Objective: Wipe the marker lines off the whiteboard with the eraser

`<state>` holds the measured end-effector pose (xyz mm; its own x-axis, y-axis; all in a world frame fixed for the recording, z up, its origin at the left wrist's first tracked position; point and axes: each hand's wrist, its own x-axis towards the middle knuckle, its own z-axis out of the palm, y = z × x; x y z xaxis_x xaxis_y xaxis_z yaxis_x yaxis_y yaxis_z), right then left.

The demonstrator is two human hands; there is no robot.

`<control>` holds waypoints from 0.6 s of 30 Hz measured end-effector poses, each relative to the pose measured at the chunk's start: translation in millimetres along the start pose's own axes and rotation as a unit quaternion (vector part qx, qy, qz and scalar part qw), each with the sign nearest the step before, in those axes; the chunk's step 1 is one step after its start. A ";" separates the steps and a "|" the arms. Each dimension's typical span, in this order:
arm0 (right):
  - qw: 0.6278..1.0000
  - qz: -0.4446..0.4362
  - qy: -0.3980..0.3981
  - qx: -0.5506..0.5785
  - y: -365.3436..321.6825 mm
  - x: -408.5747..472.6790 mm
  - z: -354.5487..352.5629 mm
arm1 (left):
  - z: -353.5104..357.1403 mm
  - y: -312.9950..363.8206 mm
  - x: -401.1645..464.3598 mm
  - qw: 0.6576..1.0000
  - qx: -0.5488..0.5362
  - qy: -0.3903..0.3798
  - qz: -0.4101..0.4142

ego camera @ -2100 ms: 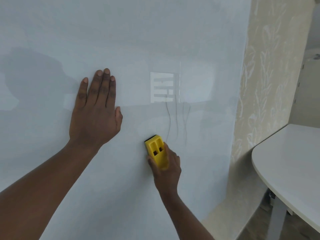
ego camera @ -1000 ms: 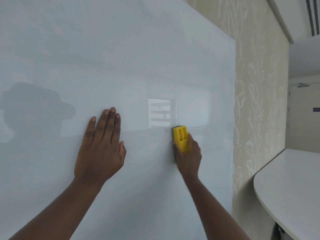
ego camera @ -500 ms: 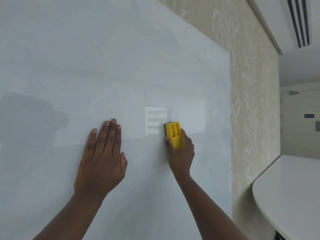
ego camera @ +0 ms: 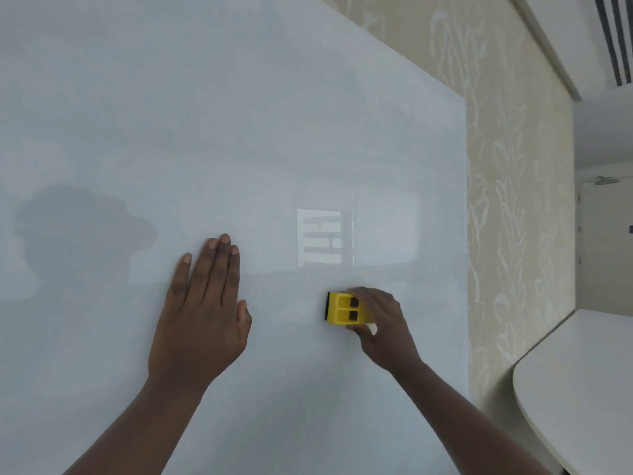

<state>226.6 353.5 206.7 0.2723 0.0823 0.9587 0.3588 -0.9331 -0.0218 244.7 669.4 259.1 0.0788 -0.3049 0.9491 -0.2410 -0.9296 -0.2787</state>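
A glossy whiteboard (ego camera: 239, 114) fills most of the view. My right hand (ego camera: 380, 323) grips a yellow eraser (ego camera: 344, 308), turned sideways with its dark pad against the board, just below a bright window reflection (ego camera: 320, 238). My left hand (ego camera: 202, 303) lies flat on the board to the left of the eraser, fingers together and pointing up. I see no marker lines on the board around the eraser; only a faint smudged patch shows there.
Patterned beige wallpaper (ego camera: 513, 200) runs along the board's right edge. A white rounded table (ego camera: 582, 389) juts in at the lower right. A ceiling vent (ego camera: 616, 39) is at the top right.
The thin marker lines seen beside the eraser 2.1 s ago are gone. My right hand carried the eraser up over them, then down, and turned it from upright to sideways. My left hand stayed flat.
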 end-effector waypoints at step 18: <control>0.987 -0.043 0.119 0.096 -85.2 159.3 14.1 | -1.2 3.7 0.0 0.998 0.042 -0.040 -0.011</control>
<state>252.1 451.1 357.3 0.0238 0.0535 0.9983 0.5401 -0.8410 0.0322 242.6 666.3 258.3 0.1611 -0.2972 0.9411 -0.1573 -0.9491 -0.2728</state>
